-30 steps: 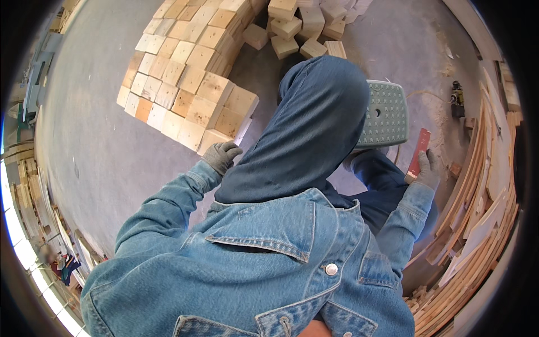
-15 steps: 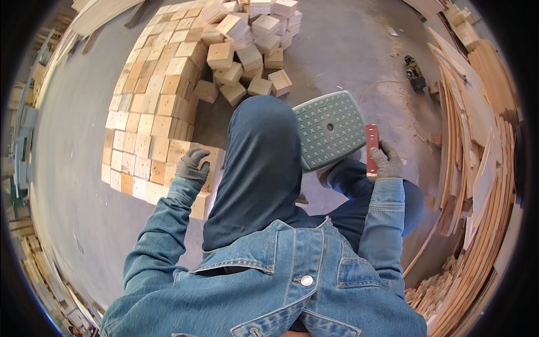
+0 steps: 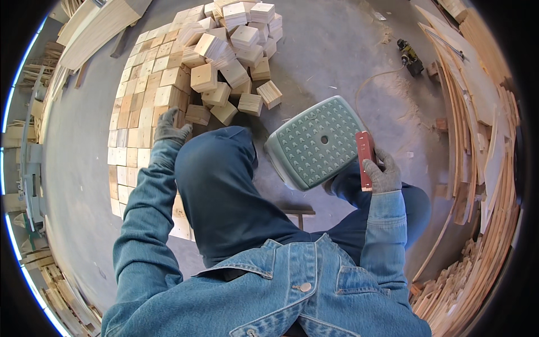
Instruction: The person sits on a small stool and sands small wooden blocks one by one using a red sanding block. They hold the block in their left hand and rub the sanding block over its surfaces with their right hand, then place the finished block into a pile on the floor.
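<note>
My left hand [image 3: 172,129], in a grey glove, rests at the inner edge of a neatly stacked pile of wooden blocks [image 3: 138,105]. Its fingers are spread against or just over a block there; whether they touch it I cannot tell. In my right hand [image 3: 386,172], also gloved in grey, a narrow red bar [image 3: 365,160] with small pale marks stands lengthwise, thumb against its face. Right beside the bar is a green-grey plastic step stool [image 3: 315,140] with a studded top and a hole in the middle.
Loose wooden blocks [image 3: 234,73] lie heaped beyond my knee against the stack. On the floor at the far right lies a yellow-and-black power drill [image 3: 411,58]. Long boards [image 3: 477,151] lean along the right side. Planks [image 3: 98,36] lie at the far left.
My left hand has moved forward and left along the block stack, and its fingers have straightened. My left knee has swung left. The right hand still holds the red bar, slightly lower in view.
</note>
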Tool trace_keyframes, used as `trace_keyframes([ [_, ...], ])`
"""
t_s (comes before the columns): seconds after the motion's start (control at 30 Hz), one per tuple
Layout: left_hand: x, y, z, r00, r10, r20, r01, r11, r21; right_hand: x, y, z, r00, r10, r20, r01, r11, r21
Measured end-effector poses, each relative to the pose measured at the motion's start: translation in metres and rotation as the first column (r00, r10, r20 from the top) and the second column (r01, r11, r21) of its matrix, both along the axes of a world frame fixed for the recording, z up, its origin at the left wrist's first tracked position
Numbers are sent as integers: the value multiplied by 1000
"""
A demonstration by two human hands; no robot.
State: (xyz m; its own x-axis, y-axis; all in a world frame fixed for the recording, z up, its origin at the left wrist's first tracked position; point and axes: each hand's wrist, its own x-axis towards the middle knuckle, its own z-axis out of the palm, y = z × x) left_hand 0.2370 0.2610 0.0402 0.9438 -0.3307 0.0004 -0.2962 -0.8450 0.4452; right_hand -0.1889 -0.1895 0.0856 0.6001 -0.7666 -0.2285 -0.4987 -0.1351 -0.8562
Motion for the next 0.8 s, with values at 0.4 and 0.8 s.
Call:
trace_keyframes([
  [0.4,149,-73,-30,975,145,-168,-119,981,155,40,15,-3,992,115,-47,-114,993,15],
  [0.8,214,-136,-121,935,305,-179,-253,931,264,67,12,2,972,210,-105,-200,975,98],
])
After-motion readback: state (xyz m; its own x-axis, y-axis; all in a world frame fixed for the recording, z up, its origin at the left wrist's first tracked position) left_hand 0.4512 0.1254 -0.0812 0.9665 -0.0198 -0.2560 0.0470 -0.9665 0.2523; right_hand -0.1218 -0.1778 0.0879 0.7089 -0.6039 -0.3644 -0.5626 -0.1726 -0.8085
